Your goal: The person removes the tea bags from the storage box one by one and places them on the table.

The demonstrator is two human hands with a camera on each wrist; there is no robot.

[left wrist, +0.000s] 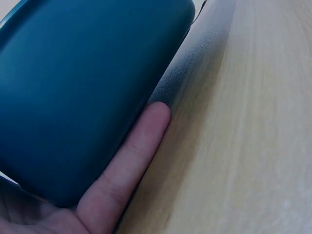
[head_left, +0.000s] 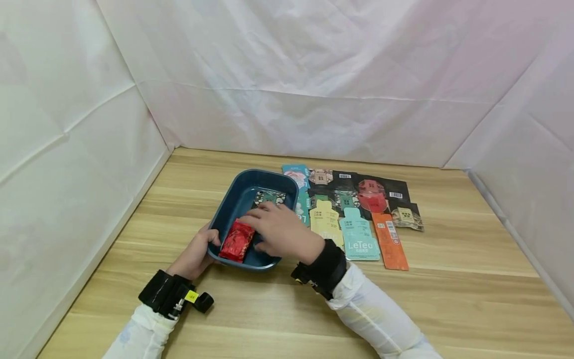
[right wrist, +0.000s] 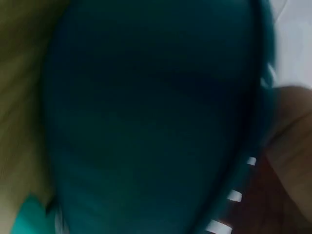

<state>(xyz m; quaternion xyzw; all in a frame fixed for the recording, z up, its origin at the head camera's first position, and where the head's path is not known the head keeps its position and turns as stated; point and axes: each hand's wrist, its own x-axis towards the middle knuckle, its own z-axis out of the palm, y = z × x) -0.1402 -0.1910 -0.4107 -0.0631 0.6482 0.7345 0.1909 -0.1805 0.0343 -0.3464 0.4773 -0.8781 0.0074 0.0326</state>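
Observation:
A dark blue tray with rounded corners stands on the table, tilted in the left wrist view. My left hand grips its near left corner, the thumb over the rim and a finger underneath. Inside lie a shiny red packet and, farther back, a dark packet with a floral pattern. My right hand reaches over the tray's right side, fingertips at the red packet's upper end, thumb spread apart lower down. Its view is blurred and filled mostly by the tray's outer wall.
Right of the tray lie several flat packets: blue ones, black ones, a yellow bottle-shaped pouch, a mint pouch, an orange sachet and a black packet with a pale label. White cloth walls enclose the wooden table.

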